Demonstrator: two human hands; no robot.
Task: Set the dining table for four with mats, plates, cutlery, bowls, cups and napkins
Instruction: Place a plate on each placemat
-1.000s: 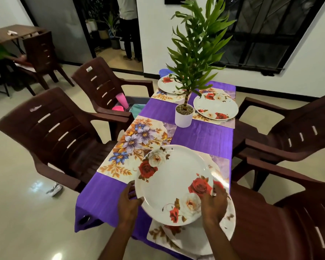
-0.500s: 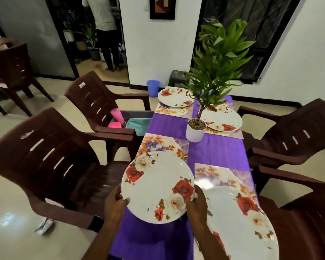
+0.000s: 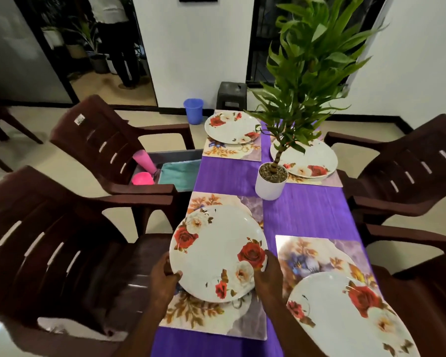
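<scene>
Both hands (image 3: 165,276) hold plate (image 3: 216,253) over mat (image 3: 211,318)

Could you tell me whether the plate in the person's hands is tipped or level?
Tipped: the plate leans over the near-left mat, gripped by the left hand and right hand.

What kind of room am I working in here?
Most likely a home dining room: a table laid with floral plates, brown armchairs around it, and a potted plant as centrepiece.
</scene>
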